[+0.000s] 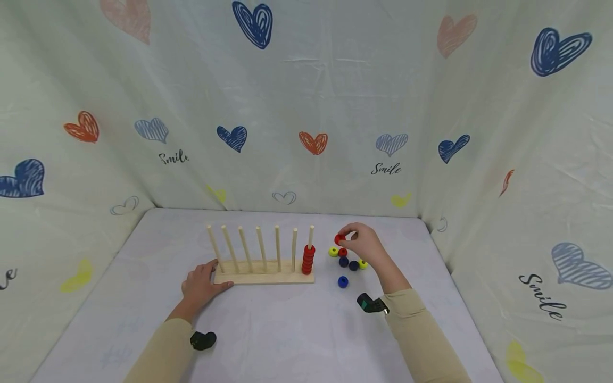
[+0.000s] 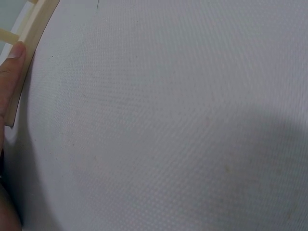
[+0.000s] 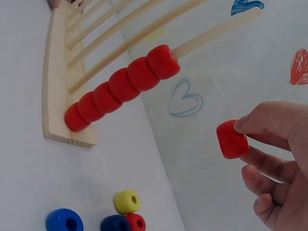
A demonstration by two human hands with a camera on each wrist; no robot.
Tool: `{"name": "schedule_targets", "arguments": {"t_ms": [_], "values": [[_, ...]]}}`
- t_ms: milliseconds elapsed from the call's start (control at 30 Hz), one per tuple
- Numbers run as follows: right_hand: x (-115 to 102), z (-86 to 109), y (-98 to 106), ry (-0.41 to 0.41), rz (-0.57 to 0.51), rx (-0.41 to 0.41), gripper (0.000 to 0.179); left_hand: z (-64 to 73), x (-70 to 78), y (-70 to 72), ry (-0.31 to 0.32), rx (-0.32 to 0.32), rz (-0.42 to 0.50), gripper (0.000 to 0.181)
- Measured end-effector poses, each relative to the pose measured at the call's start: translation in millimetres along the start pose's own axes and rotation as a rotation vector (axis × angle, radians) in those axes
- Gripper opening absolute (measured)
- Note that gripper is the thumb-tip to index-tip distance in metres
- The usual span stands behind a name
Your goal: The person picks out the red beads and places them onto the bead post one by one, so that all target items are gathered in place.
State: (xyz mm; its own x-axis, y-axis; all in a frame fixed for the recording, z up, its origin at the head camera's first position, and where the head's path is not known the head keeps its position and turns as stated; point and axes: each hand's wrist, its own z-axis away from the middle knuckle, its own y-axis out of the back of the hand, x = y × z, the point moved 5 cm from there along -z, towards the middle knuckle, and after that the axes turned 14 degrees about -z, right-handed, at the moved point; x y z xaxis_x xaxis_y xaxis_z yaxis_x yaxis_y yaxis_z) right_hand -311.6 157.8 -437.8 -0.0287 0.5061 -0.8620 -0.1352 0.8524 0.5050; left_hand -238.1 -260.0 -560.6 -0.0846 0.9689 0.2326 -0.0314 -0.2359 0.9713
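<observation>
A wooden peg board (image 1: 268, 279) with several upright pegs stands on the table. Its rightmost peg carries a stack of red beads (image 1: 308, 260); the other pegs are bare. My left hand (image 1: 198, 284) grips the left end of the board, thumb along the front edge and fingers at the back. In the left wrist view only the thumb (image 2: 13, 72) and a corner of the base show. To the right of the stack, my right hand (image 3: 284, 154) pinches a red bead (image 3: 233, 139) between thumb and fingertips, raised above the loose beads.
Right of the board lie loose beads: a red bead (image 1: 342, 252), two yellow beads, one of them (image 1: 333, 251) nearest the board, two dark blue beads and a brighter blue bead (image 1: 342, 282) nearer me. A heart-printed cloth (image 1: 325, 106) hangs behind the table.
</observation>
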Motion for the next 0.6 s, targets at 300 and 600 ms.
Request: {"name": "schedule_targets", "arguments": {"t_ms": [300, 600], "values": [[-21.6, 4.7, 1.5, 0.065, -0.022, -0.020, 0.020, -0.2, 0.3, 0.1, 0.003, -0.009, 0.002, 0.093], [-43.3, 11.6, 2.8, 0.117, -0.047, -0.033, 0.021, -0.6, -0.6, -1.3, -0.002, -0.003, 0.008, 0.094]]}}
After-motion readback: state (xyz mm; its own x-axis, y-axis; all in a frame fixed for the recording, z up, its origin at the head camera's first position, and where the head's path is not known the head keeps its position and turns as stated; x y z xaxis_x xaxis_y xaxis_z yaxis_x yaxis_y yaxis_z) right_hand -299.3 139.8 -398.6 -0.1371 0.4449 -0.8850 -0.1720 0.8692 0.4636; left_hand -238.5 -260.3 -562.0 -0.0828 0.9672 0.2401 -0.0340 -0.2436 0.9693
